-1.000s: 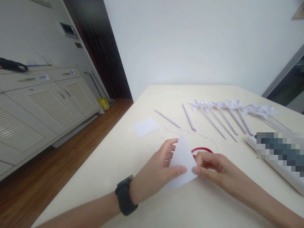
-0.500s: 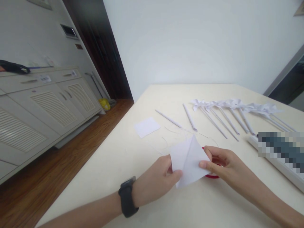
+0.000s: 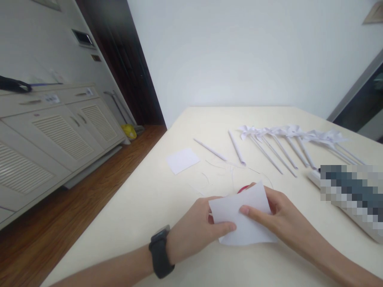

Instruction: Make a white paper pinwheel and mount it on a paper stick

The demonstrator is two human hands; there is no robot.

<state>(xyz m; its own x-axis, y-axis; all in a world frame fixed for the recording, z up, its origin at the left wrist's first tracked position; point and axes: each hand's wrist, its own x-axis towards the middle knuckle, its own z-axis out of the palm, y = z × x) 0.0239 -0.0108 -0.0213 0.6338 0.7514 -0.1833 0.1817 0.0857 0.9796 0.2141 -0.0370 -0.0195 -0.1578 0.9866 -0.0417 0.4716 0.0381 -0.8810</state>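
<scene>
On the far left we see a pale cabinet (image 3: 60,131) with slatted doors, matte and flat, above a glossy brown wood floor (image 3: 89,199). The table (image 3: 143,215) is smooth and cream, with a rounded near edge. On it lies a small white paper square (image 3: 182,160), flat and thin. Our left hand (image 3: 197,227) comes in from the lower left, a black watch (image 3: 160,251) on the wrist, palm turned inward, thumb lying along the lower left edge of the sheet (image 3: 243,215) and the other fingers tucked behind it, so the fingers are clamped on the paper. The sheet is white, crisp and roughly four-sided, held just above the table in front of us, between both hands. A sliver of a red ring (image 3: 243,188) peeks out behind its top edge. Our right hand (image 3: 277,215) reaches from the lower right, forefinger stretched flat across the sheet's face, the rest curled behind, pinching it. Farther right, rolled paper sticks (image 3: 236,147) and paper pinwheels (image 3: 287,137) lie in a row.
</scene>
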